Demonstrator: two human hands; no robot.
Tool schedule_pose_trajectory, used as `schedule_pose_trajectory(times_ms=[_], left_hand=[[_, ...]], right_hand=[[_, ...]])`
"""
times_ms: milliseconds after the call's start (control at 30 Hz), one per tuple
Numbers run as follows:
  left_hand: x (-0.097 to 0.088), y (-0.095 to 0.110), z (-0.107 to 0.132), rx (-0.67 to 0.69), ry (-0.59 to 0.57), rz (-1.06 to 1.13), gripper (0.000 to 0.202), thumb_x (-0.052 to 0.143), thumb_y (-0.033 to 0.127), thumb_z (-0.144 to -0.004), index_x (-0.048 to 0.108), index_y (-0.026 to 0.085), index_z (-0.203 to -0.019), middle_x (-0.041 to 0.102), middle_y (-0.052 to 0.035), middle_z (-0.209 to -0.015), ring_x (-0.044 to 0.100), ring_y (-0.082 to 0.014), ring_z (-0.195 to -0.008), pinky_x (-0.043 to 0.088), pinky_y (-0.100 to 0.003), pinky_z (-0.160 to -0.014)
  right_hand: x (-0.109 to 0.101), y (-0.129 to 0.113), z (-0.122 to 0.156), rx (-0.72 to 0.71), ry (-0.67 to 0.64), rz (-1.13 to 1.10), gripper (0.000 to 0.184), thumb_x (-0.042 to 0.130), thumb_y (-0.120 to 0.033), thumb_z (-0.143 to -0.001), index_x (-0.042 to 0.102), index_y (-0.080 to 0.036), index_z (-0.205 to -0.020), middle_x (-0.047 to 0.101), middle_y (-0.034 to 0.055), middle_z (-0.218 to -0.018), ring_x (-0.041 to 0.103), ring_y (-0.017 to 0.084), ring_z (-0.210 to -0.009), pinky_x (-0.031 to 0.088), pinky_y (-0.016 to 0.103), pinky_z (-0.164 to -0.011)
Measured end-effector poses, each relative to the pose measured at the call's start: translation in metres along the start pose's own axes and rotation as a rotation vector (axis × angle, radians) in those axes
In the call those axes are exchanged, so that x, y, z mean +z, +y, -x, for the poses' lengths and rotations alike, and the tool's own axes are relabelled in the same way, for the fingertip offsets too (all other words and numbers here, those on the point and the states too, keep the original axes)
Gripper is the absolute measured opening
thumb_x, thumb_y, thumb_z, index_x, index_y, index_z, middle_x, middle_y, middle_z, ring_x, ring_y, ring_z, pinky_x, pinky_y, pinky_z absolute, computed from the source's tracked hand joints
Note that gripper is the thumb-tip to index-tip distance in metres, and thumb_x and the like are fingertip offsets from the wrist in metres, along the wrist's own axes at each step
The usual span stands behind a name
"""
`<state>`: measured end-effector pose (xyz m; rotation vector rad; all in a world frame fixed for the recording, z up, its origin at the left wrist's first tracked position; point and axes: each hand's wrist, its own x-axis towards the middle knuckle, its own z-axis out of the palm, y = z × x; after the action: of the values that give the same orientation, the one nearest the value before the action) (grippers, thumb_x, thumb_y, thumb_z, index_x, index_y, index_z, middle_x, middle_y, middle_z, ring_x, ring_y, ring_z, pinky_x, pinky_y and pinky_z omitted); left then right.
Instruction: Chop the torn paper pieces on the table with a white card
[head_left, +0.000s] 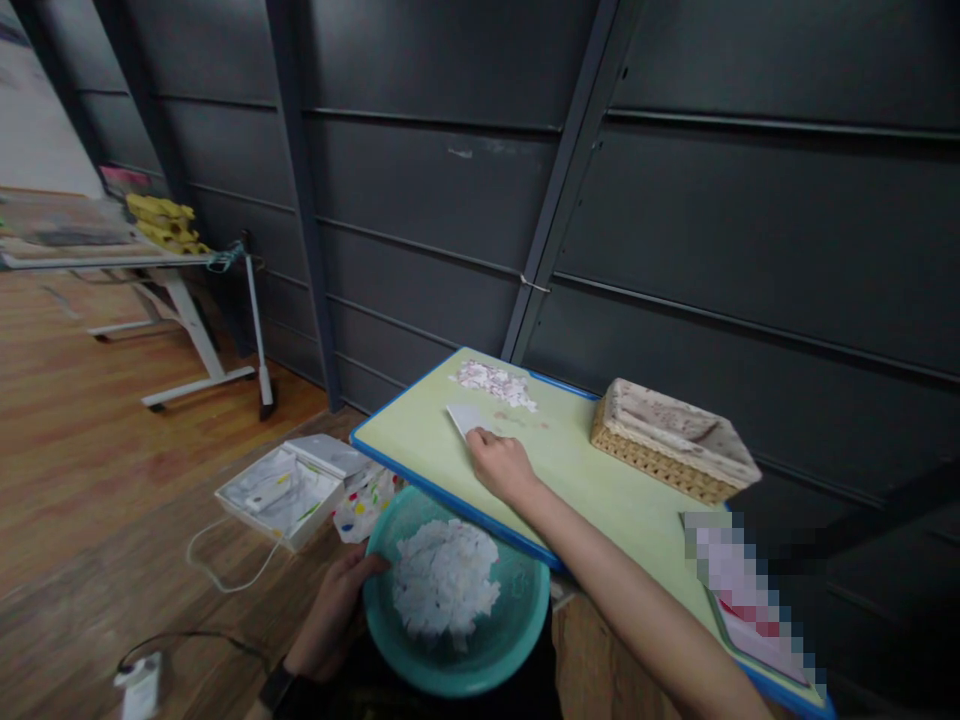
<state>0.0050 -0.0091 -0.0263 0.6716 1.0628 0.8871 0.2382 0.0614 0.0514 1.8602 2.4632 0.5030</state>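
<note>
My right hand (501, 465) rests on a pale green table with a blue edge (420, 440), its fingers closed on a small white card (463, 416) held flat on the surface. Beyond the card lies a heap of white paper scraps (495, 382). My left hand (337, 610) grips the rim of a teal plastic bowl (510, 640) held below the table's near edge. The bowl holds a mound of white paper scraps (444, 578).
A woven basket with a cloth lining (671, 440) stands on the table at the right. An open white box (281, 490) with a cable lies on the wooden floor. A white-legged table (180, 290) stands far left. A dark panelled wall (600, 180) runs behind.
</note>
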Motion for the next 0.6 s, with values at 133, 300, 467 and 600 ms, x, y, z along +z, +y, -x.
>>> schedule_pose_trajectory(times_ms=[133, 300, 467, 600], left_hand=[[-0.003, -0.003, -0.006, -0.064, -0.002, 0.027, 0.036, 0.07, 0.023, -0.064, 0.07, 0.016, -0.1, 0.068, 0.0016, -0.05, 0.058, -0.016, -0.04, 0.041, -0.026, -0.041], [-0.006, -0.006, -0.011, -0.079, -0.094, 0.102, 0.031, 0.072, 0.019, -0.062, 0.07, 0.017, -0.094, 0.076, -0.0022, -0.063, 0.066, -0.02, -0.051, 0.048, -0.028, -0.048], [-0.004, -0.003, -0.012, -0.074, -0.118, 0.106, 0.019, 0.07, 0.016, -0.059, 0.071, 0.02, -0.077, 0.074, -0.0005, -0.061, 0.068, -0.021, -0.058, 0.05, -0.028, -0.054], [-0.001, -0.001, -0.01, -0.048, -0.076, 0.048, 0.006, 0.067, 0.017, -0.061, 0.067, 0.02, -0.067, 0.067, 0.0027, -0.049, 0.06, -0.0154, -0.045, 0.044, -0.023, -0.044]], right_hand=[[0.002, 0.029, 0.004, 0.161, -0.025, 0.003, 0.024, 0.039, -0.014, -0.085, 0.052, -0.017, -0.105, 0.067, 0.0124, -0.1, 0.065, 0.02, -0.077, 0.043, 0.028, -0.066], [0.007, 0.067, 0.017, 0.405, 0.153, -0.075, 0.024, 0.037, -0.024, -0.09, 0.056, -0.016, -0.1, 0.069, 0.0093, -0.079, 0.06, 0.019, -0.063, 0.032, 0.026, -0.058], [0.003, 0.098, 0.016, 0.695, 0.457, -0.205, 0.032, 0.037, -0.033, -0.091, 0.061, -0.014, -0.096, 0.066, 0.009, -0.075, 0.056, 0.017, -0.063, 0.026, 0.025, -0.056], [0.001, 0.105, 0.006, 0.701, 0.47, -0.258, 0.032, 0.039, -0.033, -0.09, 0.063, -0.013, -0.1, 0.066, 0.0093, -0.078, 0.057, 0.018, -0.067, 0.027, 0.025, -0.059]])
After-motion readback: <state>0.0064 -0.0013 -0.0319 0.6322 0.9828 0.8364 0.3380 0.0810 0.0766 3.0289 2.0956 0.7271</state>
